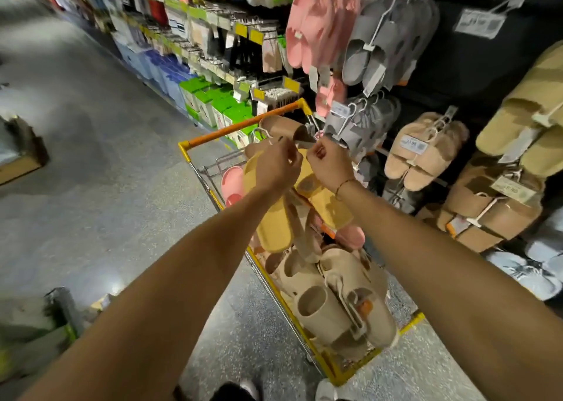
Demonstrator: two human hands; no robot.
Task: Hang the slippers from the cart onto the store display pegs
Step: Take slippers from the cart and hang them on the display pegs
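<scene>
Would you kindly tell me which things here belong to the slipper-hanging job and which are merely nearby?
Job: left hand, right hand, yellow slippers, beige slippers, cart, grey slippers already hung.

Nearby: green boxes, blue packs, floor.
</scene>
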